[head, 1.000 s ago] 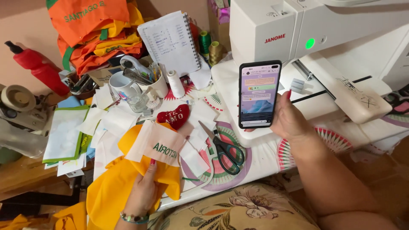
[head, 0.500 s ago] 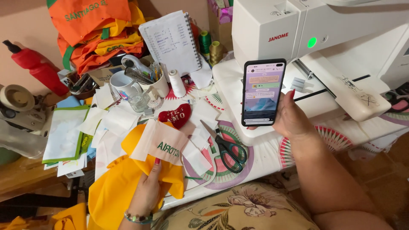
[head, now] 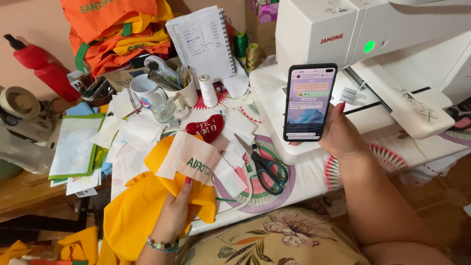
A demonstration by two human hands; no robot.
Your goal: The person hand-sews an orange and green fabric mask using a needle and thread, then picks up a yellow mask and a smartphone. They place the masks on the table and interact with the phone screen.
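From the head camera, the left hand (head: 172,216) grips a yellow fabric (head: 142,206), its fingers closed round a bunched fold with the thumb pressed on top, the thumb tip just below a white backing patch (head: 189,159) stitched with green letters. The cloth looks light, limp and easily creased, so it likely sags anywhere it is not held; the patch looks a little stiffer, and the edge next to the thumb seems the firmest place to pinch it flat. The right hand (head: 343,135) holds a smartphone (head: 310,102) upright, fingers wrapped behind it and the thumb along its right edge, screen lit toward the camera. The phone is rigid, smooth and probably slippery, best clasped by its long sides as it is now. Between the two hands, nearer the left thumb, black-handled scissors (head: 262,164) lie on the patterned table cover (head: 314,172). Beyond the right fingertips stands a white sewing machine (head: 343,29).
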